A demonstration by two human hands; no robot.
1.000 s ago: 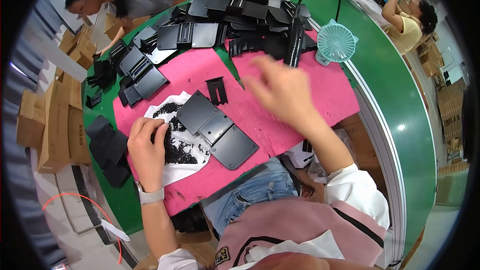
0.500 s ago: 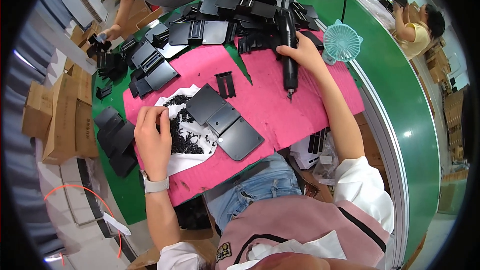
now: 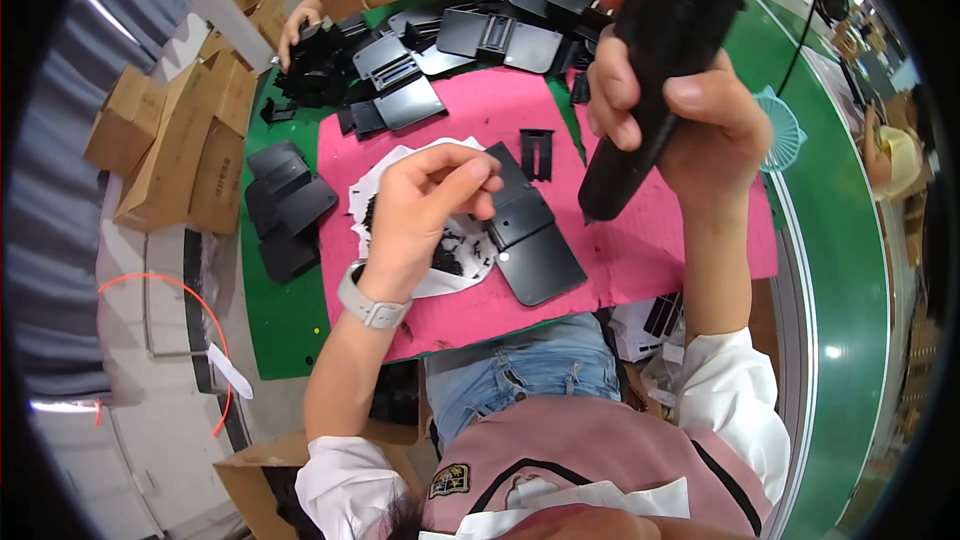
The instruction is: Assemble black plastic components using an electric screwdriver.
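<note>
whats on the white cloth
Small black screws lie scattered on the white cloth. The left hand blocks the view of its middle, so anything there cannot be seen.

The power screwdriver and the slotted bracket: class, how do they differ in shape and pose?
The power screwdriver is long and rounded; the slotted bracket is angular. The power screwdriver is held tilted in the right hand; the slotted bracket lies on the pink mat. Both are black.

Green table (image 3: 285, 335) is carrying a pink sheet (image 3: 655, 255) across its middle. Dark plates (image 3: 285, 210) are lying stacked at left; black assemblies (image 3: 500, 38) are sitting heaped along far side. On the sheet, white cloth (image 3: 435, 286) is lying left, joined plates (image 3: 527, 218) resting at its right, slotted part (image 3: 537, 137) lying farther.
</note>
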